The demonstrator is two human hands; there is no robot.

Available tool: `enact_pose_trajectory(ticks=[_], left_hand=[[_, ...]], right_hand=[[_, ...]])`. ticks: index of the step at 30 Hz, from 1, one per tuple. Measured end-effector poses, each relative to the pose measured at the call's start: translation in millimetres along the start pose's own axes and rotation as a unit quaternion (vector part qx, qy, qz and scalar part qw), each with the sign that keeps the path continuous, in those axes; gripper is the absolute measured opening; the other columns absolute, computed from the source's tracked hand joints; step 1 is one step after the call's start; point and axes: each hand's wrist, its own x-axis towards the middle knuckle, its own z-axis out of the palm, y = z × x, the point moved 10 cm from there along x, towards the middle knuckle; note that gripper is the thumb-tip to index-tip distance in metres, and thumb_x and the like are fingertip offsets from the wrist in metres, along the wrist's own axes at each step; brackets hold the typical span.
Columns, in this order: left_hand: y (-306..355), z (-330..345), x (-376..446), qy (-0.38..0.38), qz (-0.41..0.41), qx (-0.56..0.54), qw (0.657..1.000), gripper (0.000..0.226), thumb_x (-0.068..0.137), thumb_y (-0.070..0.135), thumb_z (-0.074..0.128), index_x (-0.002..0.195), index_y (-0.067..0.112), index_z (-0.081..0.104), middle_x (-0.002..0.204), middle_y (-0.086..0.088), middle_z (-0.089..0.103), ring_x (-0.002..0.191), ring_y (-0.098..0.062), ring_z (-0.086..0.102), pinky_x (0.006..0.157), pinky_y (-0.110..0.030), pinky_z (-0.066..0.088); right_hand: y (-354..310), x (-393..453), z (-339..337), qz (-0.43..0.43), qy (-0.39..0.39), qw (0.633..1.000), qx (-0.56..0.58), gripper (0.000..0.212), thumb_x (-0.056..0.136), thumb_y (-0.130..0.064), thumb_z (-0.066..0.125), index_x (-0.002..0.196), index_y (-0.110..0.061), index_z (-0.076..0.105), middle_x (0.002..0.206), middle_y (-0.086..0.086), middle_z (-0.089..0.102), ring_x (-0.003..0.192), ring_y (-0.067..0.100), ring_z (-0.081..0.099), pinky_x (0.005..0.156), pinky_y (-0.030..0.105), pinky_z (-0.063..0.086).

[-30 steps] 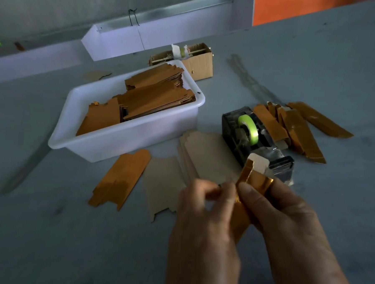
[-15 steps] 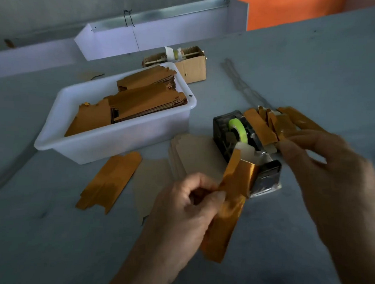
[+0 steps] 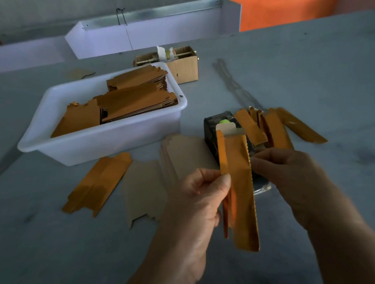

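One gold carton blank [image 3: 242,199] is in hand. One black tape dispenser [image 3: 212,132] with a green roll [image 3: 225,122] stands on the table [image 3: 316,72]. There is one white plastic tub [image 3: 99,143] and one small cardboard box [image 3: 186,69] behind it. In front of the tub lie one gold blank [image 3: 97,182], one blank with its brown side up [image 3: 142,189] and a thin stack of brown-side-up blanks [image 3: 186,150]. Two stacks of blanks fill the tub. A loose pile of folded gold pieces [image 3: 276,129] lies beside the dispenser; their number is unclear.

The held blank is long, narrow and folded lengthwise. It is shiny gold with a pale flap at the top and a saw-toothed right edge. It is raised upright in front of the dispenser, clear of the table.

The left hand [image 3: 196,198] pinches the blank's left edge between thumb and forefinger, with the other fingers [image 3: 223,180] curled. The right hand [image 3: 293,175] is curled with its fingertips at the toothed edge, by the dispenser. Whether they grip anything cannot be told.
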Motion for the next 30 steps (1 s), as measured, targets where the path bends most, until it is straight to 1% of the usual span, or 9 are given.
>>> enact_pose_trajectory(ticks=[4, 9, 12, 17, 21, 22, 25, 27, 30], left_hand=[[-5.8, 14.7, -0.1, -0.013, 0.001, -0.007, 1.000, 0.014, 0.091, 0.017, 0.060, 0.079, 0.012, 0.064, 0.063, -0.001, 0.057, 0.046, -0.004, 0.045, 0.041, -0.013, 0.035], [-14.8, 15.9, 2.1, -0.010, -0.025, -0.019, 0.999, 0.013, 0.092, 0.016, 0.060, 0.082, 0.010, 0.064, 0.068, -0.006, 0.058, 0.046, -0.005, 0.043, 0.042, -0.014, 0.035], [-16.0, 14.0, 2.1, -0.010, -0.034, -0.037, 0.999, 0.012, 0.091, 0.015, 0.060, 0.080, 0.011, 0.065, 0.066, 0.002, 0.062, 0.051, -0.005, 0.048, 0.043, -0.016, 0.036], [-18.8, 14.0, 1.4, -0.020, -0.041, -0.043, 0.998, 0.014, 0.090, 0.016, 0.061, 0.077, 0.014, 0.066, 0.063, 0.004, 0.063, 0.051, -0.004, 0.049, 0.044, -0.015, 0.037], [-14.3, 8.9, 5.2, -0.021, -0.025, -0.046, 0.998, 0.010, 0.084, 0.018, 0.063, 0.077, 0.013, 0.066, 0.062, 0.001, 0.063, 0.049, -0.006, 0.050, 0.043, -0.016, 0.037], [-11.3, 8.3, 6.2, -0.023, -0.016, -0.053, 0.998, 0.010, 0.081, 0.020, 0.063, 0.078, 0.011, 0.066, 0.063, -0.001, 0.063, 0.049, -0.008, 0.050, 0.043, -0.016, 0.037], [-1.9, 8.8, 9.6, -0.033, 0.016, -0.056, 0.998, 0.015, 0.085, 0.018, 0.061, 0.088, 0.004, 0.066, 0.074, -0.013, 0.067, 0.050, -0.010, 0.050, 0.043, -0.015, 0.038], [3.3, 12.1, 11.3, -0.041, 0.036, -0.036, 0.998, 0.012, 0.091, 0.016, 0.059, 0.086, 0.006, 0.065, 0.081, -0.017, 0.069, 0.051, -0.009, 0.050, 0.044, -0.015, 0.038], [5.6, 16.6, 13.8, -0.042, 0.044, 0.012, 0.998, 0.012, 0.092, 0.014, 0.059, 0.081, 0.011, 0.062, 0.062, -0.002, 0.061, 0.048, -0.006, 0.048, 0.043, -0.013, 0.038]], right_hand=[[0.5, -3.7, 2.9, -0.005, 0.021, 0.999, 0.035, 0.013, 0.084, -0.020, 0.064, 0.073, -0.019, 0.071, 0.079, -0.001, 0.071, 0.077, 0.016, 0.067, 0.075, 0.038, 0.053], [8.3, -11.1, 18.6, 0.045, -0.049, 0.955, 0.289, 0.020, 0.072, -0.028, 0.060, 0.067, -0.013, 0.072, 0.072, 0.001, 0.071, 0.064, 0.010, 0.067, 0.055, 0.020, 0.052], [10.2, -10.1, 14.8, 0.047, -0.063, 0.936, 0.343, 0.018, 0.074, -0.023, 0.059, 0.079, -0.008, 0.068, 0.080, 0.005, 0.071, 0.069, 0.011, 0.068, 0.055, 0.018, 0.052], [12.8, -20.6, -7.1, -0.016, 0.049, 0.984, 0.171, 0.015, 0.068, -0.030, 0.067, 0.069, -0.015, 0.068, 0.119, -0.008, 0.061, 0.108, -0.001, 0.055, 0.087, 0.024, 0.041], [0.3, -30.0, -15.3, -0.072, 0.132, 0.988, 0.036, 0.011, 0.081, -0.021, 0.067, 0.070, -0.020, 0.064, 0.124, -0.014, 0.052, 0.095, -0.017, 0.052, 0.067, 0.003, 0.043], [-3.2, -32.0, -15.9, -0.088, 0.144, 0.986, 0.005, 0.013, 0.081, -0.021, 0.067, 0.069, -0.022, 0.063, 0.124, -0.014, 0.050, 0.096, -0.016, 0.051, 0.070, 0.004, 0.044], [-5.1, -35.9, -14.1, -0.101, 0.155, 0.982, -0.038, 0.015, 0.081, -0.021, 0.067, 0.068, -0.021, 0.062, 0.128, -0.013, 0.050, 0.109, 0.000, 0.053, 0.085, 0.028, 0.049], [-3.5, -37.6, -11.9, -0.097, 0.157, 0.981, -0.053, 0.015, 0.081, -0.021, 0.067, 0.067, -0.022, 0.062, 0.130, -0.011, 0.051, 0.112, 0.005, 0.053, 0.087, 0.033, 0.049], [-3.1, -40.5, -10.3, -0.099, 0.167, 0.979, -0.066, 0.014, 0.079, -0.022, 0.067, 0.068, -0.025, 0.060, 0.131, -0.009, 0.051, 0.113, 0.010, 0.055, 0.089, 0.035, 0.049]])
